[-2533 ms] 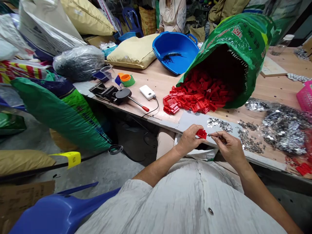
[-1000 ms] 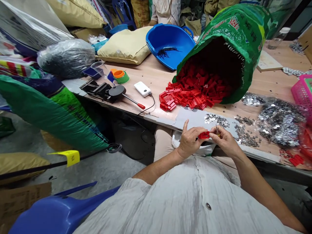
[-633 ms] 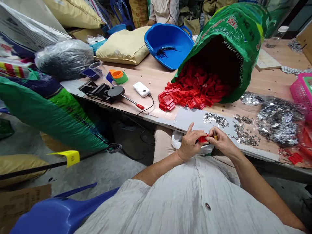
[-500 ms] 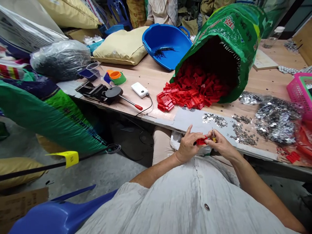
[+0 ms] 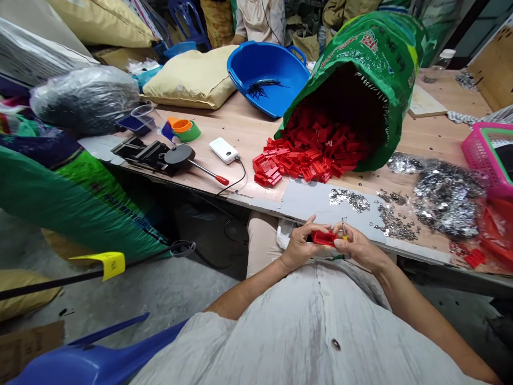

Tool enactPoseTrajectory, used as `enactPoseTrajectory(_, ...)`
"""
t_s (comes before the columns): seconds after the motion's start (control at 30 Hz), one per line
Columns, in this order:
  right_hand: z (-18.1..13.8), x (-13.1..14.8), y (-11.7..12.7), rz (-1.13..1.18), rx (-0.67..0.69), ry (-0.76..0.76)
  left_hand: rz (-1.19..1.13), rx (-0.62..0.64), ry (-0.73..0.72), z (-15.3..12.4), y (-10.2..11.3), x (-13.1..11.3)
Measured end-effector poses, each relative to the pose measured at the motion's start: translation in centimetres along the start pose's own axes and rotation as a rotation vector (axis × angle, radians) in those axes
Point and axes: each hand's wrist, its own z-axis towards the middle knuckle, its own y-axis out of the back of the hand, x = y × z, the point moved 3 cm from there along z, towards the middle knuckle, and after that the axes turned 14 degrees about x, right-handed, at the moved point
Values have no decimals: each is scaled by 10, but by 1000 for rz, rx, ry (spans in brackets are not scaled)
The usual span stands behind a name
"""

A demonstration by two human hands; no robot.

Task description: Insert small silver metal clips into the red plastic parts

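Just in front of the table edge, my left hand (image 5: 298,247) grips a red plastic part (image 5: 324,238) by its left end. My right hand (image 5: 356,245) is closed round a small screwdriver-like tool with a yellow handle (image 5: 345,237), its thin metal tip pointing up. The right fingertips also touch the red part's right end. Beyond my hands, small shiny metal pieces (image 5: 348,200) lie on a grey sheet (image 5: 302,200). A heap of similar red parts (image 5: 308,152) spills out of a green sack (image 5: 395,88) lying on its side.
A black clamp-like device with a red-tipped lever (image 5: 178,155) and a white power bank (image 5: 223,150) sit to the left. Behind stands a blue basin (image 5: 280,69). Bagged metal pieces (image 5: 449,198) and a pink basket (image 5: 481,147) are at right. Another person (image 5: 260,21) is across the table.
The red part has turned so that more of its length shows between my hands. My view has shifted slightly, and both hands sit a little lower in it.
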Motion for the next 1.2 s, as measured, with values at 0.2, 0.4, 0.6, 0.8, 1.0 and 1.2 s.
enactPoseTrajectory(0.2,16,35,51,-799,-438,11,-369,-177,143,3,10,9)
enactPoseTrajectory(0.4,48,38,72,-1248,-492,-46,-471,-224,212,5,20,14)
enactPoseTrajectory(0.6,64,38,73,-1318,-431,-118,-496,-205,239,4,23,19)
enactPoseTrajectory(0.8,54,38,86,-1356,-389,-145,-530,-220,242,4,25,23)
enactPoseTrajectory(1.0,55,39,84,-1340,-398,-130,-520,-187,250,6,19,24)
enactPoseTrajectory(1.2,68,41,71,-1333,-393,-131,-506,-179,242,6,20,24)
